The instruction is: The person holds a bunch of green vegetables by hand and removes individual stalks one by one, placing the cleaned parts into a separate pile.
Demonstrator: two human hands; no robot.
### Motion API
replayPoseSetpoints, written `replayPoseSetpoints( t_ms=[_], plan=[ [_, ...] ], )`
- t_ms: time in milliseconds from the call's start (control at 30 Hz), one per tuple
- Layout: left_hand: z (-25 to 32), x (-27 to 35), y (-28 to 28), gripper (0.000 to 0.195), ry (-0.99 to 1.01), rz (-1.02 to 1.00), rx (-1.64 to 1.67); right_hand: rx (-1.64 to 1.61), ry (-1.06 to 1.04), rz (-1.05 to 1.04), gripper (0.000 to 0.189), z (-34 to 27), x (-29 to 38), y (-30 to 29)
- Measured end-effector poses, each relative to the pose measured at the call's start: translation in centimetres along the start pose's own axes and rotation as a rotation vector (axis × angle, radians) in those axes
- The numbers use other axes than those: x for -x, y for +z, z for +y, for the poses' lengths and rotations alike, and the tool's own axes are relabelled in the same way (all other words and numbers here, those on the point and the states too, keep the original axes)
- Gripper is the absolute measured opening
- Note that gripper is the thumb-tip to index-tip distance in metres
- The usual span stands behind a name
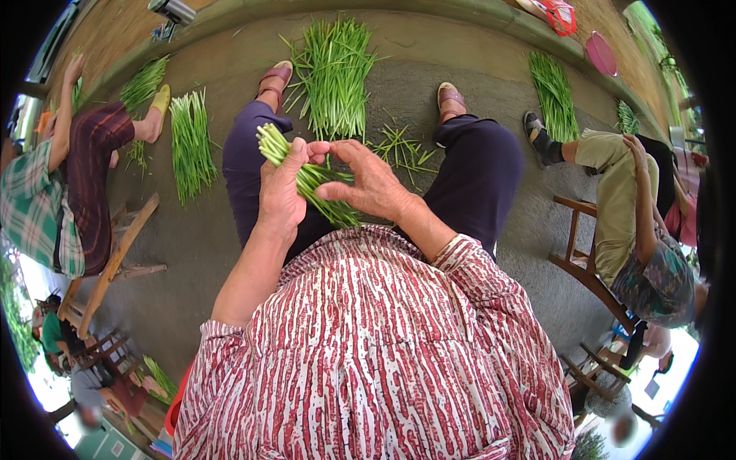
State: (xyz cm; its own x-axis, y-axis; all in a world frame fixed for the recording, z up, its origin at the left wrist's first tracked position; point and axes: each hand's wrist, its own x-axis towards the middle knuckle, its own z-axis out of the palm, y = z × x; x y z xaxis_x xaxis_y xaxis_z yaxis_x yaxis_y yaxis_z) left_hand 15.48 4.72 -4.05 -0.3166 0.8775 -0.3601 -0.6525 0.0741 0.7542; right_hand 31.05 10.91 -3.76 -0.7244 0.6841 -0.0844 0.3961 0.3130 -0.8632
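My left hand (283, 192) is wrapped around a bundle of green vegetable stalks (322, 185), which look like garlic scapes. The pale cut ends point up and to the left, and the other ends run down towards my lap. Over the bundle's right side, my right hand (371, 187) has its thumb and fingers spread. Its fingertips meet those of my left hand; whether a single stalk is pinched there cannot be made out. On the ground beyond my knees lies a large pile of stalks (336, 80). Loose short pieces (402, 150) are scattered between that pile and my right leg.
A neat stack of stalks (192, 144) lies left of my left leg. Further right is another pile (553, 95). Seated people flank me, with a wooden stool (112, 259) at left and a wooden chair (586, 253) at right. A pink basin (601, 53) stands past the concrete curb (414, 10).
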Motion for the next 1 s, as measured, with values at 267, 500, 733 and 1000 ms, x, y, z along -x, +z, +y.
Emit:
replayPoseSetpoints(
  t_ms=[267, 500, 733, 1000],
  plan=[
    [1.7, 0.9, 2.9, 0.026, 0.041, -0.009, -0.032, -0.464, -0.071, -0.085, 0.083, -0.2, -0.7, 1.3],
    [0.8, 1.0, 2.5, 0.022, 0.176, 0.036, -0.33, -0.409, 0.112, -0.254, 0.048, -1.0, -0.3, 1.6],
    [1.2, 0.4, 2.0, 0.021, 0.082, -0.102, -0.225, -0.582, 0.172, -0.25, 0.023, -1.8, -0.2, 1.5],
    [3.1, 0.9, 0.4, 0.092, -0.136, -0.424, 0.002, -1.082, 0.263, -0.337, 0.012, -1.5, -0.3, 2.6]
  ],
)
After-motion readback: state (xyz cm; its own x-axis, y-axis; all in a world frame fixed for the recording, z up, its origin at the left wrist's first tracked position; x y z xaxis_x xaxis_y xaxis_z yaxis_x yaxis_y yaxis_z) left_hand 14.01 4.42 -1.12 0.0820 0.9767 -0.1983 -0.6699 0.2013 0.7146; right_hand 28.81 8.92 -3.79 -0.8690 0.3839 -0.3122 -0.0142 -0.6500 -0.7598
